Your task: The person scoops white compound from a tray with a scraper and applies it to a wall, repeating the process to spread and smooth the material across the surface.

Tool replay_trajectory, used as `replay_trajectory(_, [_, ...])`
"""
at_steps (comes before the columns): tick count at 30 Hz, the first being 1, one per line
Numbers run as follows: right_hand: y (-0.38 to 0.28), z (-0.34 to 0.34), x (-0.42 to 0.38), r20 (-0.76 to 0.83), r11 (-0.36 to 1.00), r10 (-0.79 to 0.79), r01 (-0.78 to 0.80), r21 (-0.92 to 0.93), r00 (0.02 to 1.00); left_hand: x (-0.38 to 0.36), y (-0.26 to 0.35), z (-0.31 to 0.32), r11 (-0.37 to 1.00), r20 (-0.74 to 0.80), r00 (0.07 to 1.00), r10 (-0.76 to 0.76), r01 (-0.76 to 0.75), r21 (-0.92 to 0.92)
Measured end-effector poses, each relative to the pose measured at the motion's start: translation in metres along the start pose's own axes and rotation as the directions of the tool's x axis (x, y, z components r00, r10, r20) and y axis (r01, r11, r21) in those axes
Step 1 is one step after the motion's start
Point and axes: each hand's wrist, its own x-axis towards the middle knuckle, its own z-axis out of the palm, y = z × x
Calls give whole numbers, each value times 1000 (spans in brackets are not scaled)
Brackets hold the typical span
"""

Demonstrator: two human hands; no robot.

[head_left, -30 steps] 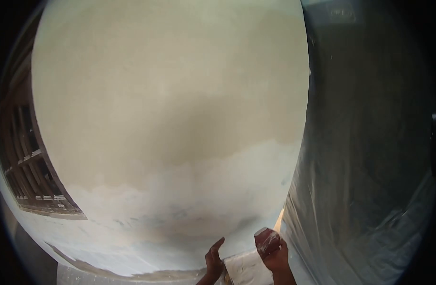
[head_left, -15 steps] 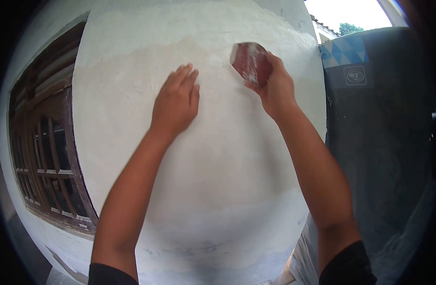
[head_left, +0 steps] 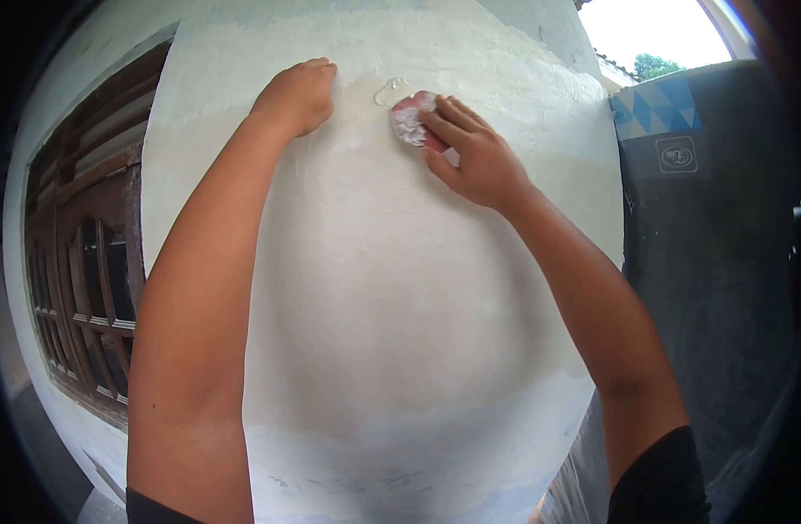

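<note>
In my right hand is a flat, reddish-brown pad smeared with white paste. Its exact kind is not clear. My fingers lie over its right side, pressing it against the upper wall. Just above the pad, a small wet-looking ring of white putty marks the surface. My left hand is at the wall further left, its fingers curled in and partly hidden, with nothing visible in them. The wall is pale and unevenly coated, with a beige band across its middle.
A brown wooden window with glass panes is set in the wall at left. To the right stands a dark panel with a blue-and-white pattern on top. Clear plastic sheeting hangs at the lower right.
My left hand has moved up and left, going from flat fingers to curled ones. My right hand has turned the pad onto the wall, slightly left, and a putty ring now shows.
</note>
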Motion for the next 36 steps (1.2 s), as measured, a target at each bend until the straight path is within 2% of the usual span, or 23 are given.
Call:
replay_trajectory(2, [7,-4,1,-34,1000,-17,18,26,999,3,0,-2,1000,-20,1000,-10,10,-19])
replay_trajectory(4, [13,-4,10,-32,999,-24,23,-47,999,11,7,-8,994,83,992,-99,95,46])
replay_trajectory(6, [16,5,25,-21,999,-20,19,-44,1000,16,9,-11,992,77,991,-106,100,74])
replay_trajectory(8, [17,9,35,59,995,-65,70,-75,996,19,9,-9,989,72,991,-116,109,99])
replay_trajectory(10, [26,9,25,116,993,-87,95,-70,989,18,3,-3,999,-97,995,-37,39,21])
replay_trajectory(11, [31,6,19,169,990,-109,121,-66,980,18,0,0,999,-97,995,-38,40,17])
replay_trajectory(13, [46,-8,2,166,984,-148,163,-78,975,15,-5,2,998,-155,988,-6,-3,-56])
replay_trajectory(14, [52,-13,-5,162,975,-186,202,-88,969,14,-7,3,999,-155,988,-6,-3,-53])
replay_trajectory(17, [49,-16,4,119,985,-148,157,-77,982,18,-3,5,997,-195,981,2,-17,-77])
replay_trajectory(19, [39,-6,23,61,983,-151,156,-93,987,23,1,3,997,-109,992,-68,72,34])
replay_trajectory(22, [22,12,42,68,982,-176,180,-58,982,24,1,4,997,-134,988,-71,75,26])
replay_trajectory(23, [22,11,43,142,979,-185,194,-57,973,23,0,5,997,-131,989,-71,75,26])
replay_trajectory(24, [27,10,37,142,980,-183,192,-56,973,22,-2,7,999,-156,987,-44,44,1])
replay_trajectory(26, [47,3,15,150,937,-318,334,-103,936,20,-8,9,1000,-179,984,-17,13,-22])
replay_trajectory(29, [66,-13,-4,128,958,-255,269,-102,958,19,-14,9,997,-179,984,21,-35,-75])
replay_trajectory(31, [60,-15,4,74,980,-176,181,-76,982,18,-9,10,995,-224,975,-14,-7,-95])
replay_trajectory(34, [45,1,31,22,992,-120,121,-35,992,20,-4,10,998,-190,980,-50,44,-40])
replay_trajectory(36, [45,4,31,66,993,-113,114,-12,991,18,-6,8,998,-190,981,-39,30,-47])
